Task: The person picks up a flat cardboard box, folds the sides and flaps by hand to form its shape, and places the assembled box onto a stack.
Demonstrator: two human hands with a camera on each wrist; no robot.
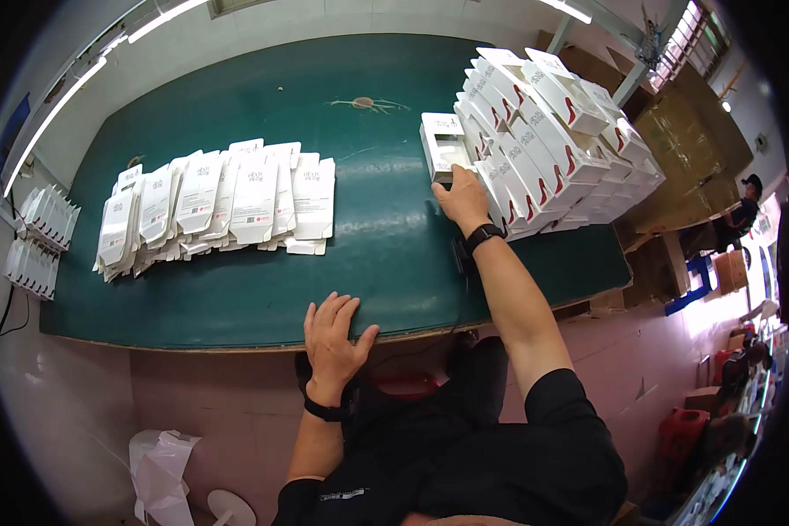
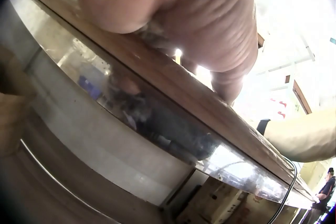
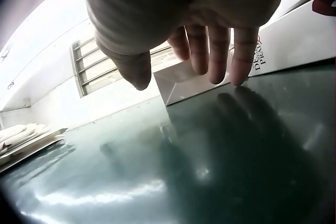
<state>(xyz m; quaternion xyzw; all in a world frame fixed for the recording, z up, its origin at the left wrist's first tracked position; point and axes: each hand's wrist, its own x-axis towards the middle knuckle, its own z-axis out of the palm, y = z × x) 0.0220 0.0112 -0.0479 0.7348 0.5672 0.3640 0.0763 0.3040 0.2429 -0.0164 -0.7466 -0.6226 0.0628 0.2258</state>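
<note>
We record a green bench (image 1: 386,263) carrying, at its far right, a tall stack of assembled white cartons (image 1: 552,131), and at its left a fanned spread of flat carton blanks (image 1: 219,206). Beside the stack stands one open white carton (image 1: 443,145), where our right hand (image 1: 462,200) reaches with fingers (image 3: 218,50) extended and slack on its near end, gripping nothing. Our left hand (image 1: 333,337) lies flat on the bench's near edge, its grip open, well apart from the carton.
</note>
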